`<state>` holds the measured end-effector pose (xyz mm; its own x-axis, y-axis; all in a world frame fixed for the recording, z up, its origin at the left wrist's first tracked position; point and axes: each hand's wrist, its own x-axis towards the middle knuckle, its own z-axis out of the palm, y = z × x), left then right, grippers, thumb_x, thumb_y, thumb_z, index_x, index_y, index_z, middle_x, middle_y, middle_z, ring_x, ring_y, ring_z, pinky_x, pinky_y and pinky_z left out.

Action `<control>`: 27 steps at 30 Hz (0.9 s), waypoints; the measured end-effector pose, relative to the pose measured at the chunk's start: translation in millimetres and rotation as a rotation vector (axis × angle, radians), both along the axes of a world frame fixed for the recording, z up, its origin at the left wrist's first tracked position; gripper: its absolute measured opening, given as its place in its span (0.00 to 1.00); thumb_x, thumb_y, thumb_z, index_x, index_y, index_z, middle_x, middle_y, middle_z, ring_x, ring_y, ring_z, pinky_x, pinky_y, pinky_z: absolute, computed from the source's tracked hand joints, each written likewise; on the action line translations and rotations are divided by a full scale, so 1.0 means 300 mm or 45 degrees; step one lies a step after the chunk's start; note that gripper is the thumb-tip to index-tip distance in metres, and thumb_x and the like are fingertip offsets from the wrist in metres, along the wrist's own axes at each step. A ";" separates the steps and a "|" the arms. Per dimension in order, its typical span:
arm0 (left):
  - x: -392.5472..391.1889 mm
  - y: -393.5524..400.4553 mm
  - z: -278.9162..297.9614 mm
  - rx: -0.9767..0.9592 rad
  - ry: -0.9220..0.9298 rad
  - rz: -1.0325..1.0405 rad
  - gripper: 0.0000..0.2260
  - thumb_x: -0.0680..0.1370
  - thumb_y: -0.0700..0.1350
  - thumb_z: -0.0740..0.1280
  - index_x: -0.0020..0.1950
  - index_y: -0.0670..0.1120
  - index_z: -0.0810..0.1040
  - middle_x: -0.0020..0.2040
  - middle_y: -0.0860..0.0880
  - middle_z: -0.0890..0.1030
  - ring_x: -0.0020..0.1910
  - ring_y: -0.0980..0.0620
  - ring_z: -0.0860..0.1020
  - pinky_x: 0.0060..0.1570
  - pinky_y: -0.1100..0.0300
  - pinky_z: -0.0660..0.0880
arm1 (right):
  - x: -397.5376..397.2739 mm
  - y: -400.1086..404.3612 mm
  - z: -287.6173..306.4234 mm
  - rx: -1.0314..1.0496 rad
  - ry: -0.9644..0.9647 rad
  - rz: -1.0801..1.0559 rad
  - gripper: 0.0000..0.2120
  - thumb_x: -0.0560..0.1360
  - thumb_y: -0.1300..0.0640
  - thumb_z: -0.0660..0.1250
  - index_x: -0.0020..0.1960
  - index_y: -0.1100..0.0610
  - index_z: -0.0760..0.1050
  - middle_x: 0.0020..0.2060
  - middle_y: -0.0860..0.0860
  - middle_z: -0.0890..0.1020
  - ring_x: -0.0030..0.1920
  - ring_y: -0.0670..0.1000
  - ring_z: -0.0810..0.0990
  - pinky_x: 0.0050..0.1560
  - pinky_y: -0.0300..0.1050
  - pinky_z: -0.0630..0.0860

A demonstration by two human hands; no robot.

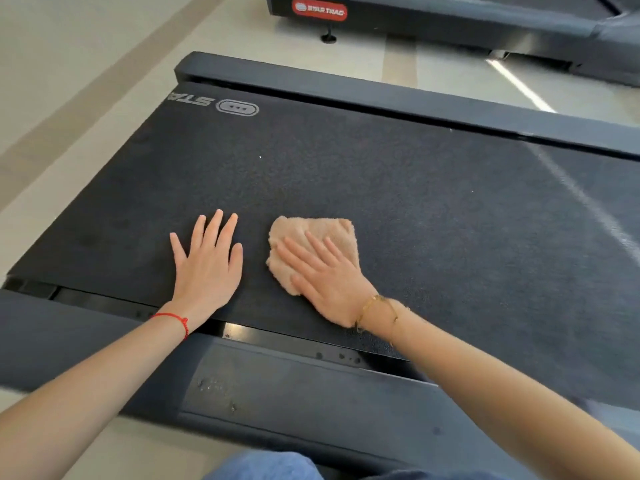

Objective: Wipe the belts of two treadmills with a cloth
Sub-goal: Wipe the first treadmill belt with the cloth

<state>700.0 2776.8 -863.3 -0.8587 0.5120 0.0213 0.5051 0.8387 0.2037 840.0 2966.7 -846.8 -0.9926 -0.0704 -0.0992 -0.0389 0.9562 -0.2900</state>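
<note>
Head camera view, looking down at a dark treadmill belt point(346, 174) that fills most of the frame. The belt runs between two dark grey side rails: the near side rail point(263, 386) crosses the lower part of the frame, and the far side rail point(381, 95) crosses the upper part.

The person's right hand point(322, 275) lies flat on a crumpled peach-coloured cloth point(318, 233), fingers straight and slightly spread, pressing the cloth down onto the belt near its middle. The cloth shows beyond the fingertips and to the left of the palm. A thin gold bracelet point(375, 311) circles the right wrist.

The left hand point(207, 261) rests palm down on the bare belt just to the left of the cloth, not touching it. Its fingers are straight, with the thumb held out to one side; it holds nothing. A red string bracelet point(173, 322) is tied round the left wrist.

A pale printed logo point(237, 108) sits near the belt's far left corner, with part of its lettering visible upside down.

At the top of the frame stands a second treadmill point(519, 26), well apart across a strip of pale floor point(69, 81), with a red Star Trac badge point(319, 9) on its end. Blue denim point(263, 465) shows at the bottom edge.
</note>
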 end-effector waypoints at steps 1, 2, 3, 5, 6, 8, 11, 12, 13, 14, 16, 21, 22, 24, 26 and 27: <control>-0.011 -0.019 -0.002 -0.007 0.004 0.009 0.25 0.84 0.54 0.49 0.81 0.53 0.52 0.82 0.51 0.52 0.81 0.49 0.47 0.75 0.33 0.45 | 0.023 -0.018 -0.003 -0.005 0.008 0.041 0.24 0.85 0.47 0.42 0.80 0.45 0.43 0.79 0.41 0.45 0.79 0.51 0.38 0.77 0.50 0.34; -0.020 -0.034 -0.004 -0.008 0.004 0.015 0.25 0.83 0.54 0.49 0.81 0.53 0.52 0.82 0.51 0.52 0.81 0.49 0.47 0.75 0.33 0.45 | 0.043 -0.023 -0.004 -0.004 0.013 0.073 0.25 0.85 0.47 0.42 0.80 0.45 0.43 0.79 0.41 0.45 0.79 0.50 0.38 0.78 0.49 0.35; -0.026 -0.044 -0.005 -0.004 0.002 0.020 0.25 0.83 0.55 0.49 0.81 0.53 0.52 0.82 0.51 0.52 0.81 0.49 0.47 0.75 0.33 0.44 | 0.056 -0.016 -0.003 0.004 0.018 0.101 0.25 0.85 0.46 0.42 0.80 0.45 0.42 0.79 0.41 0.45 0.79 0.49 0.38 0.78 0.49 0.35; -0.029 -0.051 -0.004 0.002 -0.007 0.028 0.26 0.83 0.55 0.49 0.81 0.53 0.52 0.82 0.51 0.52 0.81 0.49 0.46 0.75 0.34 0.43 | 0.058 0.022 0.003 0.025 0.032 0.126 0.25 0.85 0.45 0.43 0.80 0.44 0.43 0.79 0.40 0.46 0.79 0.49 0.39 0.78 0.49 0.37; -0.027 -0.050 -0.002 0.005 -0.010 0.032 0.26 0.83 0.56 0.49 0.81 0.53 0.52 0.82 0.51 0.52 0.81 0.49 0.46 0.75 0.34 0.43 | 0.047 0.049 0.004 0.032 0.036 0.109 0.25 0.85 0.45 0.43 0.80 0.44 0.43 0.79 0.40 0.46 0.79 0.49 0.40 0.78 0.49 0.37; -0.019 -0.047 -0.001 0.013 -0.007 0.046 0.26 0.84 0.55 0.49 0.81 0.53 0.52 0.82 0.51 0.52 0.81 0.49 0.46 0.75 0.35 0.43 | 0.004 0.125 0.001 0.067 0.050 0.019 0.25 0.85 0.45 0.44 0.80 0.44 0.44 0.79 0.41 0.46 0.79 0.50 0.41 0.78 0.49 0.37; -0.009 -0.042 -0.002 0.018 0.036 0.067 0.25 0.84 0.55 0.50 0.81 0.53 0.53 0.81 0.51 0.53 0.81 0.49 0.47 0.75 0.34 0.44 | -0.125 0.257 -0.002 0.122 0.040 -0.150 0.25 0.85 0.46 0.44 0.80 0.45 0.44 0.80 0.43 0.46 0.80 0.52 0.42 0.77 0.50 0.38; -0.007 -0.039 -0.002 0.020 0.049 0.070 0.25 0.84 0.54 0.50 0.81 0.52 0.53 0.81 0.50 0.53 0.81 0.49 0.47 0.75 0.34 0.45 | -0.183 0.284 -0.002 0.123 0.027 -0.204 0.25 0.85 0.46 0.44 0.80 0.46 0.44 0.80 0.44 0.46 0.80 0.53 0.42 0.77 0.51 0.38; -0.005 -0.037 -0.003 0.020 0.058 0.067 0.25 0.83 0.54 0.50 0.81 0.52 0.54 0.81 0.50 0.54 0.81 0.49 0.48 0.75 0.33 0.45 | -0.243 0.295 -0.002 0.112 0.009 -0.259 0.25 0.85 0.46 0.43 0.81 0.46 0.43 0.80 0.44 0.45 0.80 0.54 0.42 0.77 0.52 0.38; -0.004 -0.035 -0.005 0.017 0.064 0.066 0.25 0.83 0.54 0.51 0.81 0.52 0.54 0.81 0.50 0.55 0.81 0.48 0.49 0.75 0.33 0.46 | -0.303 0.290 -0.002 0.094 -0.011 -0.310 0.25 0.85 0.46 0.42 0.81 0.46 0.43 0.80 0.44 0.45 0.80 0.54 0.41 0.77 0.52 0.37; -0.006 -0.033 -0.005 0.006 0.068 0.062 0.25 0.83 0.54 0.51 0.81 0.51 0.55 0.81 0.49 0.55 0.81 0.47 0.50 0.75 0.32 0.47 | -0.399 0.240 0.002 0.053 -0.037 -0.362 0.25 0.85 0.47 0.41 0.81 0.47 0.43 0.80 0.45 0.44 0.80 0.55 0.40 0.77 0.52 0.36; -0.006 -0.035 -0.004 -0.032 0.081 0.065 0.24 0.84 0.53 0.50 0.81 0.51 0.55 0.81 0.49 0.56 0.80 0.47 0.51 0.74 0.32 0.49 | -0.406 0.060 -0.003 0.052 0.008 -0.039 0.25 0.85 0.48 0.41 0.81 0.48 0.43 0.80 0.45 0.45 0.79 0.54 0.40 0.78 0.53 0.38; -0.006 -0.036 -0.004 -0.037 0.082 0.064 0.25 0.84 0.53 0.49 0.81 0.51 0.55 0.81 0.49 0.56 0.80 0.47 0.51 0.74 0.32 0.49 | -0.374 0.042 -0.008 0.057 0.026 0.049 0.25 0.85 0.48 0.42 0.81 0.48 0.43 0.80 0.44 0.45 0.79 0.53 0.40 0.78 0.52 0.37; -0.006 -0.037 -0.001 -0.038 0.079 0.064 0.27 0.82 0.56 0.47 0.81 0.51 0.56 0.81 0.49 0.56 0.80 0.47 0.52 0.74 0.32 0.49 | -0.317 0.049 -0.014 0.036 0.045 0.174 0.25 0.85 0.47 0.43 0.81 0.47 0.43 0.80 0.43 0.46 0.79 0.50 0.40 0.78 0.49 0.36; -0.008 -0.036 0.000 -0.042 0.073 0.065 0.28 0.81 0.57 0.45 0.81 0.51 0.56 0.81 0.49 0.56 0.80 0.47 0.51 0.74 0.32 0.49 | -0.315 0.110 -0.010 0.040 0.049 0.200 0.25 0.85 0.47 0.43 0.81 0.46 0.43 0.80 0.43 0.46 0.79 0.49 0.41 0.78 0.49 0.37; -0.008 -0.035 0.000 -0.045 0.071 0.069 0.28 0.81 0.57 0.44 0.81 0.51 0.55 0.81 0.50 0.56 0.80 0.47 0.51 0.74 0.33 0.49 | -0.335 0.149 -0.010 0.079 0.055 0.174 0.25 0.85 0.47 0.43 0.81 0.46 0.43 0.80 0.43 0.46 0.79 0.50 0.42 0.78 0.50 0.38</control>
<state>697.5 2766.3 -863.4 -0.8834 0.4657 0.0526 0.4681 0.8714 0.1465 739.6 3011.4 -849.8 -0.9777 -0.1999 -0.0648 -0.1808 0.9572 -0.2260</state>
